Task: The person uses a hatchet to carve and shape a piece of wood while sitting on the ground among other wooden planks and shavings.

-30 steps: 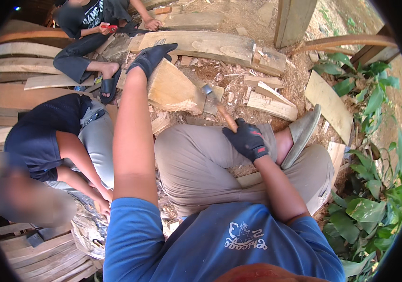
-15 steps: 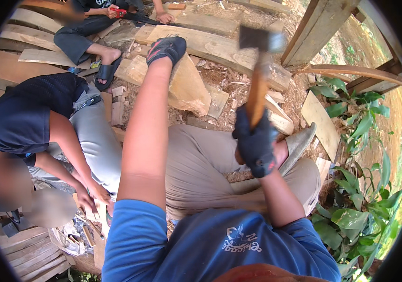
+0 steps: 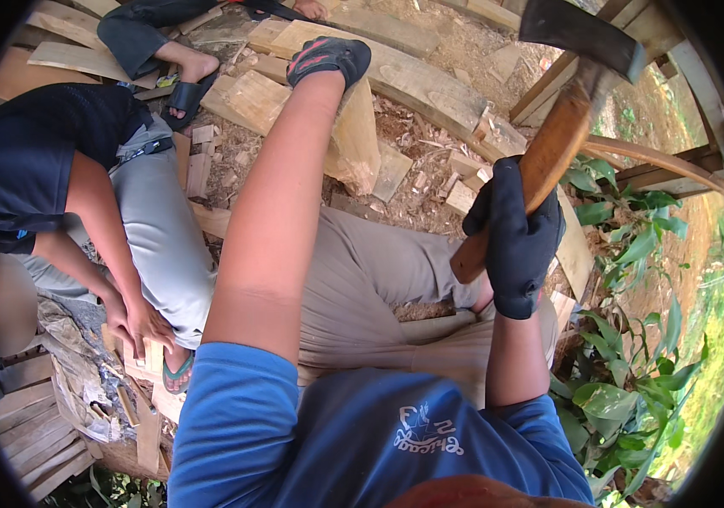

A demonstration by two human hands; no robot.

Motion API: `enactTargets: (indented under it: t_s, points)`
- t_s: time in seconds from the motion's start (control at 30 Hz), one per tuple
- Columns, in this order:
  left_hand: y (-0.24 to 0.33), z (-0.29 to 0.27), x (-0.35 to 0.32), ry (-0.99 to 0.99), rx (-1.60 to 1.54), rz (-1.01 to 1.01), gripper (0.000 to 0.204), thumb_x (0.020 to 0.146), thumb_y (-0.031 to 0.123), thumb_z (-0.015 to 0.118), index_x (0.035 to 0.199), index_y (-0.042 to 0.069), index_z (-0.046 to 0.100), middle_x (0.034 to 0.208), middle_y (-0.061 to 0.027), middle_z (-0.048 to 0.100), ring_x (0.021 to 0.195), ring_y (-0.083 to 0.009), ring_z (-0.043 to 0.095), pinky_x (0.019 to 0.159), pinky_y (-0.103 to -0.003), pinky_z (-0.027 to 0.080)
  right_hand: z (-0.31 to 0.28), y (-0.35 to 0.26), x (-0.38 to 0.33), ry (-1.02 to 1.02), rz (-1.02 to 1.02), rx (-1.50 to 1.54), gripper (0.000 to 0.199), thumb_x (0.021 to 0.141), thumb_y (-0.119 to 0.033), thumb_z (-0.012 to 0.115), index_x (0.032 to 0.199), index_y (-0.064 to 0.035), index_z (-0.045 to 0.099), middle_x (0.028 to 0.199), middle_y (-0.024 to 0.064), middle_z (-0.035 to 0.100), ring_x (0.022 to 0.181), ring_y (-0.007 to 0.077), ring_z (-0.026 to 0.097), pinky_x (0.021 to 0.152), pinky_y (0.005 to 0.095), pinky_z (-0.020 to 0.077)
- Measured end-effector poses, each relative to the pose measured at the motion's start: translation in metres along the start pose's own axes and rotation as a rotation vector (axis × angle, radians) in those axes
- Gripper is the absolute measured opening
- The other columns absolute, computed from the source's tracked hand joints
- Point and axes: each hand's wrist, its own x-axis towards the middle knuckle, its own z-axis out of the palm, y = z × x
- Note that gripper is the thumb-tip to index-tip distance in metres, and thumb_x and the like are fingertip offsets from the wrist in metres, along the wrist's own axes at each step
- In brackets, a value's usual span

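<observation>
My right hand [image 3: 519,241], in a black glove, grips the wooden handle of a hatchet [image 3: 555,140]. Its dark metal head is raised at the upper right, away from the wood. With my left arm stretched forward, my left hand [image 3: 328,61], in a black and red glove, is closed over the far upper end of a thick wood block [image 3: 353,152]. The block stands tilted between my legs and the planks; the fingertips behind its top edge are hidden.
A long plank [image 3: 413,80] lies beyond the block among wood chips. At left a person in a dark shirt [image 3: 19,157] bends over wood pieces; another person's sandalled foot [image 3: 188,97] is farther back. Leafy plants [image 3: 624,389] and a wooden post [image 3: 544,89] flank my right.
The hatchet has swung up and to the right with my right hand, its head turning sideways. My left hand appears slightly farther up and right, still on the block.
</observation>
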Motion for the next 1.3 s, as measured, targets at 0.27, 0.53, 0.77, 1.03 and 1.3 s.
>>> enactTargets:
  t_s: [0.27,0.53,0.77,1.03,1.3]
  points:
    - [0.012,-0.016,-0.013,-0.009,-0.022,0.099,0.063,0.095,0.043,0.049,0.140,0.007,0.072,0.153,-0.0224,0.064,0.143,-0.0411,0.059,0.122,-0.047,0.044,0.037,0.114,-0.013,-0.365,0.497,-0.237,0.034,0.103,-0.030,0.073,0.102,0.0029,0.067,0.068,0.0084,0.068,0.054,0.0178,0.069,0.051,0.0351,0.0534]
    - [-0.001,0.000,-0.004,-0.010,0.022,0.110,0.062,0.093,0.041,0.048,0.135,0.004,0.074,0.146,-0.0228,0.068,0.136,-0.0415,0.065,0.117,-0.048,0.048,-0.004,-0.015,0.003,-0.030,0.091,0.018,0.018,0.104,-0.020,0.074,0.100,-0.0033,0.068,0.067,0.0039,0.067,0.054,0.0126,0.062,0.051,0.0301,0.0486]
    - [0.017,-0.007,-0.016,-0.011,-0.012,0.126,0.062,0.092,0.042,0.049,0.137,0.006,0.074,0.150,-0.0229,0.065,0.141,-0.0413,0.062,0.119,-0.047,0.046,0.043,0.116,-0.004,-0.407,0.510,-0.448,0.037,0.106,-0.037,0.069,0.104,0.0004,0.068,0.068,0.0082,0.068,0.056,0.0196,0.070,0.057,0.0388,0.0572]
    - [0.006,-0.001,-0.012,0.051,-0.018,0.116,0.062,0.091,0.043,0.051,0.135,0.007,0.076,0.148,-0.0227,0.067,0.138,-0.0418,0.064,0.117,-0.047,0.049,-0.002,0.022,-0.007,-0.210,0.374,-0.093,0.026,0.099,-0.024,0.077,0.101,0.0007,0.070,0.067,0.0070,0.068,0.057,0.0145,0.069,0.053,0.0300,0.0514]
    - [0.027,-0.002,-0.017,0.007,-0.018,0.116,0.062,0.091,0.043,0.052,0.137,0.007,0.075,0.150,-0.0216,0.066,0.141,-0.0400,0.062,0.119,-0.046,0.047,0.025,0.091,-0.010,-0.034,0.127,-0.091,0.024,0.107,-0.026,0.067,0.105,-0.0023,0.069,0.072,0.0069,0.071,0.067,0.0151,0.069,0.061,0.0360,0.0551]
